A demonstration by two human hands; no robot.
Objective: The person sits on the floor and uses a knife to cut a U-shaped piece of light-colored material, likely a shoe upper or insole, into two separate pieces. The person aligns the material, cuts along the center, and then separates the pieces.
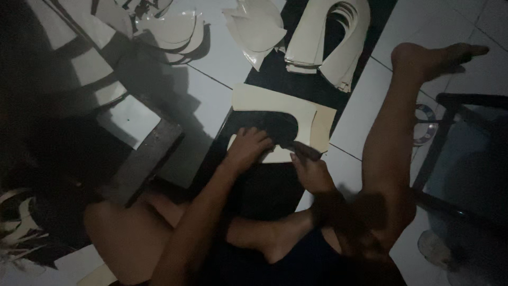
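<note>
I sit on the floor with a black sheet (270, 185) spread between my legs. A cream, U-shaped flat template (275, 103) lies on it. My left hand (247, 151) presses flat on the lower left arm of the template. My right hand (309, 168) rests at the template's lower edge, fingers closed around something small and dark that I cannot make out. My right leg (391, 132) stretches out to the right, foot pointing away.
Stacks of cream U-shaped cut pieces (323, 42) and curved cut pieces (256, 26) lie at the far side. More pale pieces (169, 29) lie at the upper left. A dark block (143, 159) stands left of me, and a dark-framed table (465, 153) at the right.
</note>
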